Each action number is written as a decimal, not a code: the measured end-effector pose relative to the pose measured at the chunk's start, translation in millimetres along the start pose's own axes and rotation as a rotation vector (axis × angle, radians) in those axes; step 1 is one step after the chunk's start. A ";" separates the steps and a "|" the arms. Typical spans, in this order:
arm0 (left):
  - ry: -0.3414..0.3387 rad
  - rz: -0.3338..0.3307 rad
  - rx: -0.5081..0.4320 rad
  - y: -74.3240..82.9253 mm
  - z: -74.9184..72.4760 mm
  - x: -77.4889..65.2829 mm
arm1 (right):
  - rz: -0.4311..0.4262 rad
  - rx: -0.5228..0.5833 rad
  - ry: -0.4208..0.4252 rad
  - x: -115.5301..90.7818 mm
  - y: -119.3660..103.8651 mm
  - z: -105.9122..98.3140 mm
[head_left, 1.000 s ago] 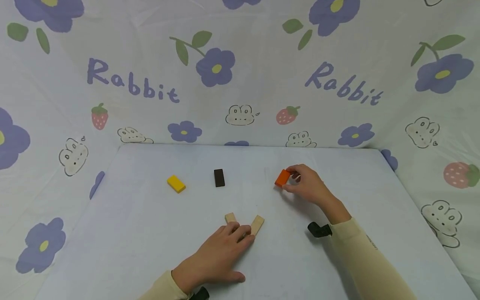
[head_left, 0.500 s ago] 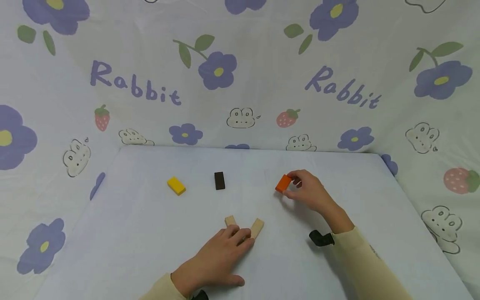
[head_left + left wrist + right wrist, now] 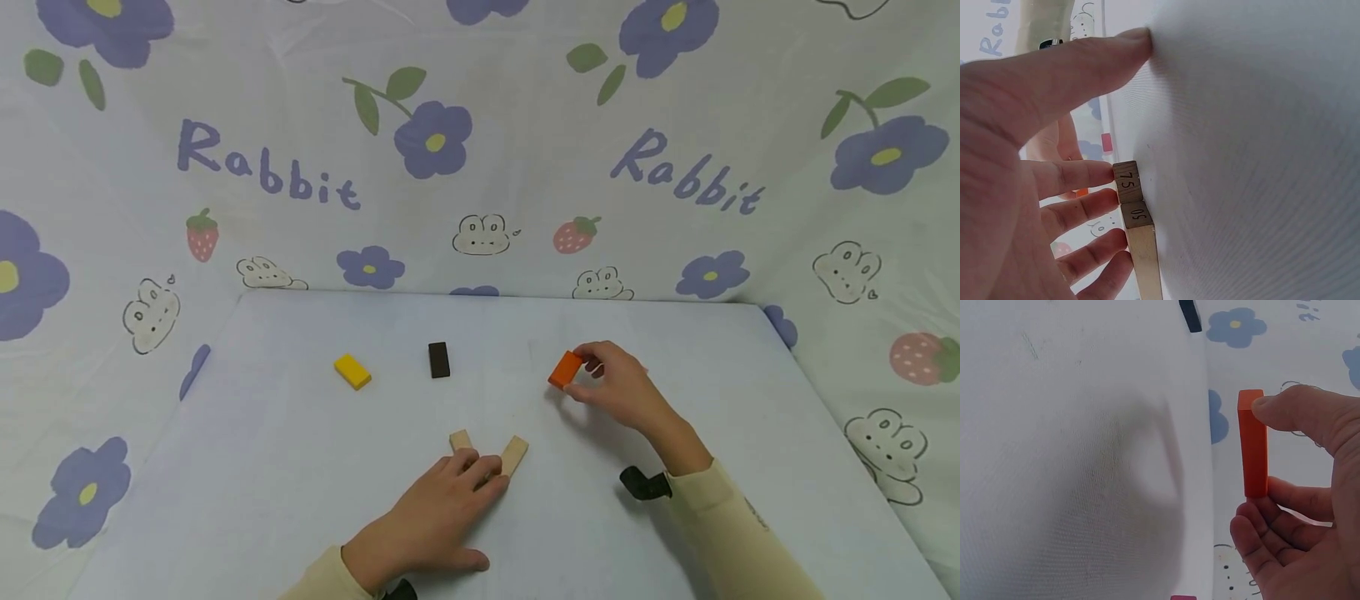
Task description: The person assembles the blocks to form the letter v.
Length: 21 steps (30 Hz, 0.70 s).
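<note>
My right hand (image 3: 618, 383) pinches an orange block (image 3: 565, 369) on the right side of the table, thumb on one end and fingers at the other. In the right wrist view the orange block (image 3: 1254, 447) is held up off the white surface. My left hand (image 3: 431, 517) rests its fingertips on two plain wooden blocks, its thumb spread away. The blocks' far ends fan apart in a V, the left one (image 3: 460, 439) and the right one (image 3: 514, 455). Their near ends meet in the left wrist view, one end (image 3: 1127, 181) marked 75, the other (image 3: 1138, 214) marked with digits.
A yellow block (image 3: 352, 372) lies at the back left and a dark brown block (image 3: 438, 360) at the back middle of the white table (image 3: 262, 483). A pink block (image 3: 1107, 142) shows in the left wrist view, mostly hidden behind my right hand in the head view.
My right hand has come slightly nearer with the orange block, which it held throughout. The left hand and the wooden blocks stay as they were; the head view has shifted a little.
</note>
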<state>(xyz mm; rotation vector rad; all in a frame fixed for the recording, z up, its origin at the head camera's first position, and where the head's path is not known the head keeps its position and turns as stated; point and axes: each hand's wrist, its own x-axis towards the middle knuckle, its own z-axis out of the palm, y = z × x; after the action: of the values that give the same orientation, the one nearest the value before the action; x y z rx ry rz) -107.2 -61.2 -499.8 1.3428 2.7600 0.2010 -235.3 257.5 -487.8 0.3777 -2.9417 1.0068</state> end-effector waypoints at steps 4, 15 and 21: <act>0.003 -0.004 0.003 0.2 1.0 0.1 | -0.027 0.009 0.008 -3.0 -1.8 -0.3; 0.022 -0.007 0.023 0.6 2.7 0.0 | -0.043 0.002 0.020 -9.2 -4.2 -0.4; 0.010 -0.006 0.009 0.7 1.9 0.1 | -0.030 0.031 0.010 -13.9 -8.7 -0.7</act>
<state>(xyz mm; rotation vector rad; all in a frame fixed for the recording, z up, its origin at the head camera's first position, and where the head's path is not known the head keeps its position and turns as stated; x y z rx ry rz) -106.5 -60.5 -501.5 1.3386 2.7761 0.1956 -219.8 254.4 -483.3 0.4146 -2.9056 1.0486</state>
